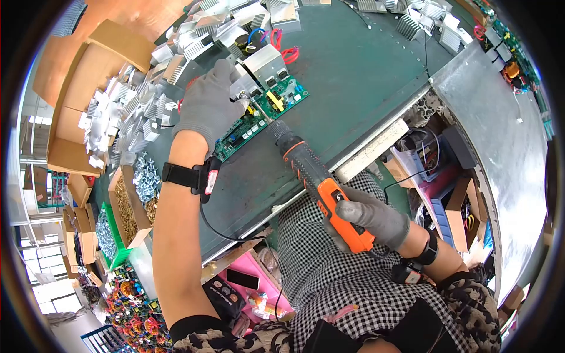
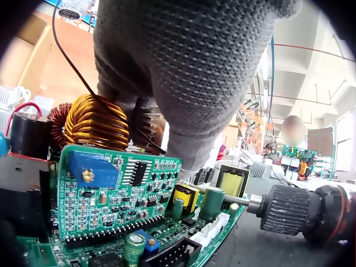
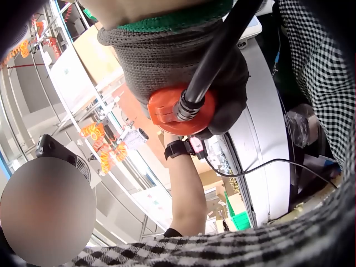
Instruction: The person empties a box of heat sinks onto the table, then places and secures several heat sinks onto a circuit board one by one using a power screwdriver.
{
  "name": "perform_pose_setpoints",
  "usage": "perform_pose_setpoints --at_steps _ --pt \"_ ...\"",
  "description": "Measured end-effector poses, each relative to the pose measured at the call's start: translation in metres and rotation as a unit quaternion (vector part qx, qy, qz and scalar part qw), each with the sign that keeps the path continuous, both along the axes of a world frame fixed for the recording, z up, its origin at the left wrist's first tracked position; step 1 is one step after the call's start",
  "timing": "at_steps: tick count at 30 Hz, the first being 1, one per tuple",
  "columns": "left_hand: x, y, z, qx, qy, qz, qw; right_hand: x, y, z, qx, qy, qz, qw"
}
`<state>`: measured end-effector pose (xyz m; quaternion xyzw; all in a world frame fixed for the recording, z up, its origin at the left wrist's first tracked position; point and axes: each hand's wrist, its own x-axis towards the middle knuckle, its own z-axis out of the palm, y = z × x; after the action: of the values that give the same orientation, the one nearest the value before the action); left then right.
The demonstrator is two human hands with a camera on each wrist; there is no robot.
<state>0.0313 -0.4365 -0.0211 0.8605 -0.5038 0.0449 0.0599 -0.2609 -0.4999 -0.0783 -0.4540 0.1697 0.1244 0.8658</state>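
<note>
A bright workshop with tall windows [image 1: 54, 297] is surrounding a dark green counter [image 1: 347, 70]. A cardboard box [image 1: 75, 115] is holding silvery heat sinks [image 1: 132, 112] at its left. On the counter, a green circuit board [image 1: 252, 125] is lying near the edge. An orange electric screwdriver [image 1: 309, 170] is pointing into it, the gloved right hand [image 1: 374, 217]'s fingers curling around the handle. The gloved left hand [image 1: 213, 103]'s fingers are bending over the board; their grip cannot be told.
</note>
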Motion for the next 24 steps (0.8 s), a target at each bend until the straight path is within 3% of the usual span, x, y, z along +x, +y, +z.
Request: perform_pose_setpoints --at_steps 6,13,24 --pt "0.005 0.003 0.002 0.019 0.025 0.006 0.999 0.002 0.000 -0.006 -0.004 -0.024 -0.013 1.000" --pt "0.023 0.010 -0.003 -0.022 0.033 -0.078 0.996 0.002 0.000 -0.008 -0.004 -0.001 0.015 1.000" --pt "0.011 0.007 0.003 0.015 0.025 -0.044 0.999 0.002 0.000 0.001 -0.003 0.015 0.003 1.000"
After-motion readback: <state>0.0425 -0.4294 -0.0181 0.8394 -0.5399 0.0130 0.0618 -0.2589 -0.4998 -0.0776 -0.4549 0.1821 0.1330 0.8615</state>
